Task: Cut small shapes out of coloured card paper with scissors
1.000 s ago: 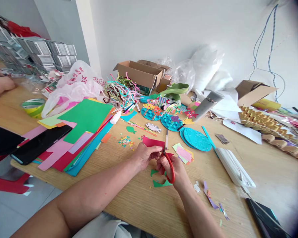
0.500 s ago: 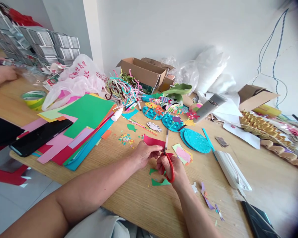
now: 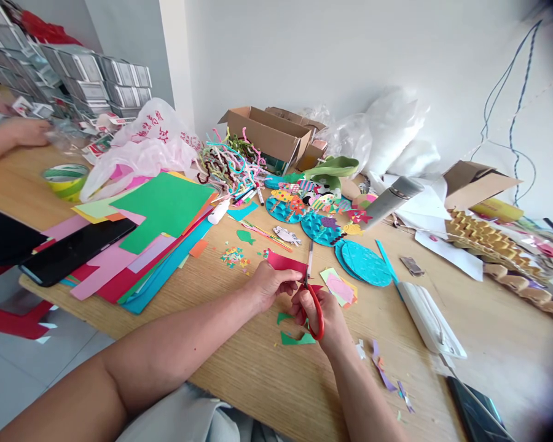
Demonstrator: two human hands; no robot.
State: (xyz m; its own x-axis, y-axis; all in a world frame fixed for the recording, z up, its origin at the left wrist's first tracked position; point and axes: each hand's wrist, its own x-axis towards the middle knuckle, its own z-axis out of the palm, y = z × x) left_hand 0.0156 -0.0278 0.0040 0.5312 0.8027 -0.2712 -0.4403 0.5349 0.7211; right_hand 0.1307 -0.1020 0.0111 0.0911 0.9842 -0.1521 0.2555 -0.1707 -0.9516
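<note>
Far left, someone else's hand (image 3: 30,131) is by a bunch of stacked cases (image 3: 85,77). Next to that there's a yellow-green tape roll (image 3: 67,182), then a little printed carton (image 3: 96,147) with lettering too blurry for me to make out. Best bit of writing here is the crumpled white plastic bag (image 3: 142,150): big red Chinese characters, but the creases wreck most of them. Black phone (image 3: 78,250) and a stack of coloured paper (image 3: 166,212) sit in front of it. Mid-table, my left hand (image 3: 268,285) is pinching some red paper (image 3: 286,261), and my right hand (image 3: 329,313) is wrapped round red-handled scissors (image 3: 320,322), blades at the paper's right side, green scraps (image 3: 297,337) just below. Over right, a grey flask (image 3: 391,199) leans, and a yellow packet (image 3: 495,209) has markings too small to read.
</note>
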